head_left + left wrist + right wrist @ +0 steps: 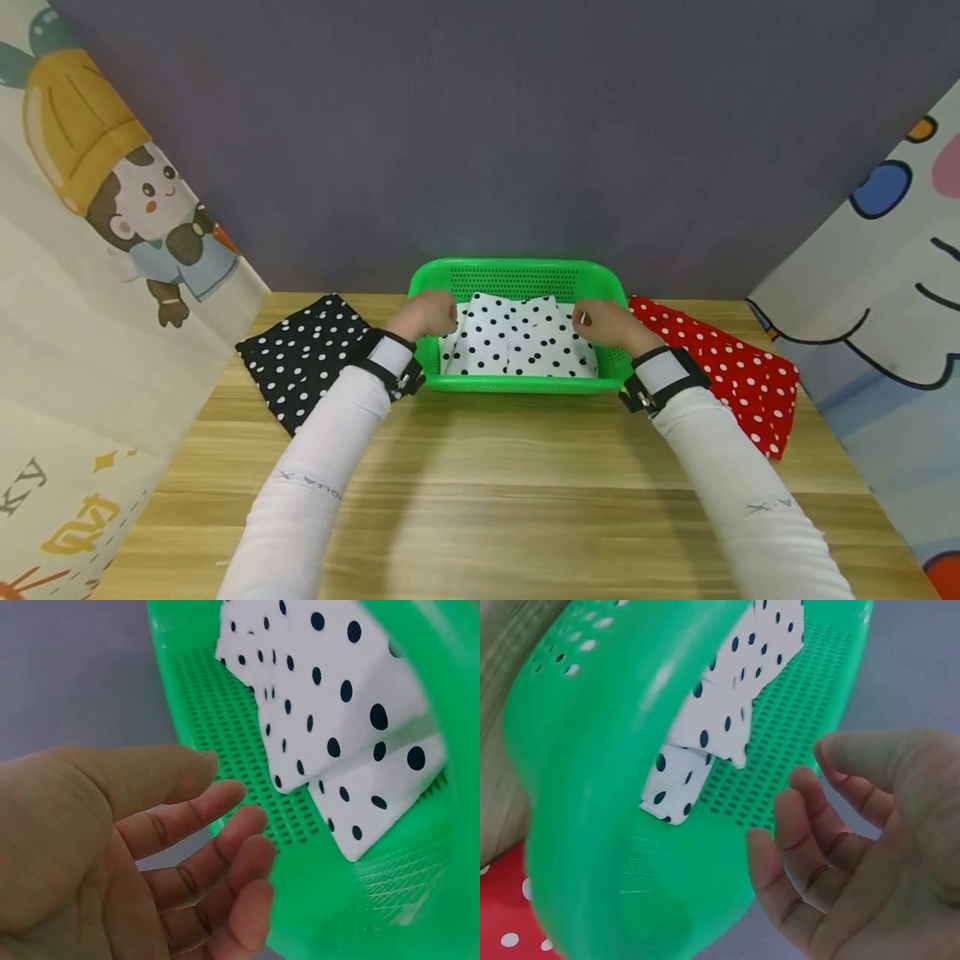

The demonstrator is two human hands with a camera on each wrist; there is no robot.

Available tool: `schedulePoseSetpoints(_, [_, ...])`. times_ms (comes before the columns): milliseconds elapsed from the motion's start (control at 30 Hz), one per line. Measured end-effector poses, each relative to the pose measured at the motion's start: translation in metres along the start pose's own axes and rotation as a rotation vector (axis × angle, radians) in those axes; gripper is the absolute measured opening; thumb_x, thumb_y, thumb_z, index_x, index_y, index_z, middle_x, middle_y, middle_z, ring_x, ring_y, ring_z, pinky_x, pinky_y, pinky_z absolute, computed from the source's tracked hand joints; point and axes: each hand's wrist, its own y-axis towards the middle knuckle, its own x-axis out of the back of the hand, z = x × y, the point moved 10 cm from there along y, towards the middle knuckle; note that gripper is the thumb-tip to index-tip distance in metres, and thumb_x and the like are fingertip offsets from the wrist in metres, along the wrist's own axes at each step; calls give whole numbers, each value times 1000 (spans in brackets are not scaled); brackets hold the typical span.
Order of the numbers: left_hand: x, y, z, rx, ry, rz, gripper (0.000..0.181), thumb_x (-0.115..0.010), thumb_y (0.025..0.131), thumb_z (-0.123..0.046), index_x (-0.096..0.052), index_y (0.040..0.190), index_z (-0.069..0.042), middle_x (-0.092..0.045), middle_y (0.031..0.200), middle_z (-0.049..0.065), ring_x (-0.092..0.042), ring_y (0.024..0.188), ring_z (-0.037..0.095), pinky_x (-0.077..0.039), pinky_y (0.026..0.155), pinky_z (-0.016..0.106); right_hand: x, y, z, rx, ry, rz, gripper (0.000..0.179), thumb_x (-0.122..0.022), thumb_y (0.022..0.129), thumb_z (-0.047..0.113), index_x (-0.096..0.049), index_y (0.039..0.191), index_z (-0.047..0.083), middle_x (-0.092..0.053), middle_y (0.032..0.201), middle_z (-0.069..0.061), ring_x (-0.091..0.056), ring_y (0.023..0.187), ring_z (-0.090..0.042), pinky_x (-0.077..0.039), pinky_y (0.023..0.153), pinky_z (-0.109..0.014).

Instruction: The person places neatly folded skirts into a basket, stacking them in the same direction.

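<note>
A white cloth with black dots [517,337] lies folded inside a green plastic basket [517,384]. Over the basket's left end hovers my left hand [429,314]; the left wrist view shows its fingers [206,862] loosely bent with nothing in them. At the opposite end is my right hand [606,323], its fingers [810,832] likewise relaxed and holding nothing. In both wrist views the hands appear apart from the cloth, whose corners rest on the perforated basket floor.
A black cloth with white dots [300,354] lies on the wooden table [510,500] left of the basket. On the right is a red cloth with white dots [738,375], partly behind the right forearm. A grey panel [517,150] rises behind the basket.
</note>
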Motion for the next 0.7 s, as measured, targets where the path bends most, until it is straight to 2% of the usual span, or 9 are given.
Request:
schedulePoseSetpoints(133, [2, -12, -3, -43, 50, -64, 6, -51, 81, -6, -55, 78, -9, -52, 72, 2, -44, 59, 14, -37, 53, 26, 5, -11, 5, 29, -1, -72, 7, -51, 89, 8, -55, 86, 3, -51, 71, -9, -43, 59, -18, -36, 54, -28])
schedulePoseSetpoints(267, [2, -29, -3, -59, 76, -130, 10, -57, 85, -15, -62, 89, -8, -62, 87, 5, -54, 70, 18, -45, 60, 31, 4, -21, 6, 35, -5, -124, 7, -53, 88, 8, -57, 88, 3, -53, 72, -7, -45, 62, -18, -39, 57, -28])
schedulePoseSetpoints(333, [0, -37, -2, -67, 73, -160, 12, -59, 85, -18, -63, 90, -8, -63, 89, 5, -56, 71, 19, -46, 59, 32, 3, -27, 6, 37, -10, -150, 6, -54, 88, 7, -58, 88, 3, -53, 72, -6, -46, 63, -18, -39, 58, -28])
schedulePoseSetpoints(533, [-6, -58, -2, -84, 58, -283, 7, -60, 84, -16, -61, 80, -11, -59, 71, 1, -51, 54, 16, -38, 42, 26, 1, -45, 13, 74, -59, -261, 5, -56, 88, 7, -58, 84, 4, -50, 70, -5, -43, 62, -17, -38, 55, -27])
schedulePoseSetpoints(700, [-12, -76, 0, -69, 46, -399, 8, -59, 83, -14, -57, 75, -12, -52, 62, -1, -46, 48, 15, -34, 38, 27, -1, -62, 24, 91, -87, -343, 5, -59, 86, 7, -56, 83, 6, -50, 71, -4, -44, 63, -17, -40, 56, -27])
